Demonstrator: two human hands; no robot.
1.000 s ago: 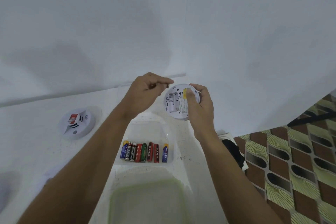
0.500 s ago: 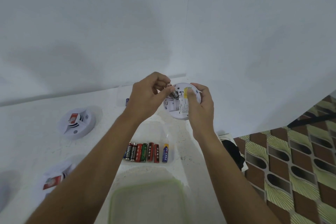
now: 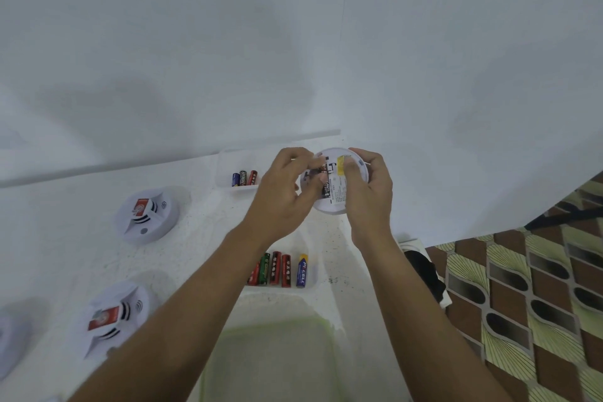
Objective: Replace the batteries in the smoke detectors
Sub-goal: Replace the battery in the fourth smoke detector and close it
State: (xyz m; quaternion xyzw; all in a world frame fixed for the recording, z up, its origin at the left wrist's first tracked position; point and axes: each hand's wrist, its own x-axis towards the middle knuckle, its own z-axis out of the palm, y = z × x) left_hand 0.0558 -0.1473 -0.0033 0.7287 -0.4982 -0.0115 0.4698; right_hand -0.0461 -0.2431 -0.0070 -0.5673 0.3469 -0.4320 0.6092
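hands meet above the white table (image 3: 81, 254), both on one smoke detector (image 3: 339, 202) turned back-side up, its label and battery bay facing the camera. right hand (image 3: 368, 196) cups the detector's right rim, thumb pressed on the yellow sticker (image 3: 341, 164) near the top. left hand (image 3: 284, 192) has thumb and fingertips pinched on a dark battery (image 3: 326, 184) lying along the bay; whether it is fully seated cannot be told.

below the wrists, a clear tray (image 3: 311, 271) holds a row of aa batteries (image 3: 280, 269) lying side by side: red, green, red, red, and a blue one with a yellow cap at the right end. a second clear tray (image 3: 228, 157) further back holds three more batteries (image 3: 244, 178), just left of the left hand. two other smoke detectors rest face up on the left of the table, one further back (image 3: 146, 215) and one nearer (image 3: 112, 316), each with a red sticker. a green-rimmed container lid (image 3: 270, 362) lies at the near edge. patterned floor (image 3: 538, 287) shows at right.
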